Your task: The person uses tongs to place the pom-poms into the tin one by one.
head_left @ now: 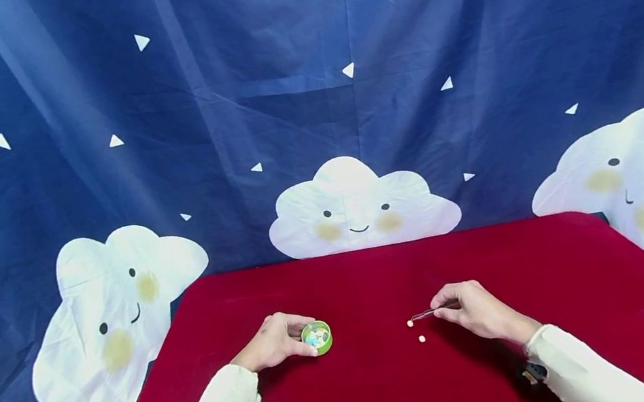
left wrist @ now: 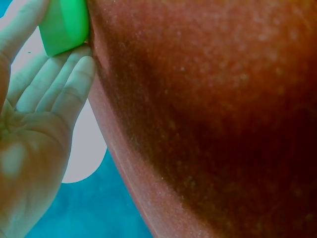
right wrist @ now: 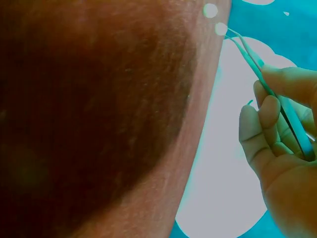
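Observation:
My left hand (head_left: 280, 339) grips a small round green container (head_left: 327, 347) between thumb and fingers, its mouth turned toward the head camera. Pale and bluish bits (head_left: 317, 337) lie inside it. In the left wrist view, the green container (left wrist: 64, 25) sits against the fingertips. My right hand (head_left: 478, 311) pinches a pair of tweezers (head_left: 427, 313), pointing left. Their tips reach one small whitish ball (head_left: 410, 323); a second ball (head_left: 422, 339) lies on the cloth just nearer to me. In the right wrist view, the thin tips of the tweezers (right wrist: 257, 72) straddle the ball (right wrist: 221, 29).
A red cloth (head_left: 374, 393) covers the table. Behind it hangs a dark blue curtain (head_left: 298, 122) printed with white triangles and smiling clouds (head_left: 359, 202). A dark object (head_left: 534, 373) shows beneath the right sleeve (head_left: 586, 363).

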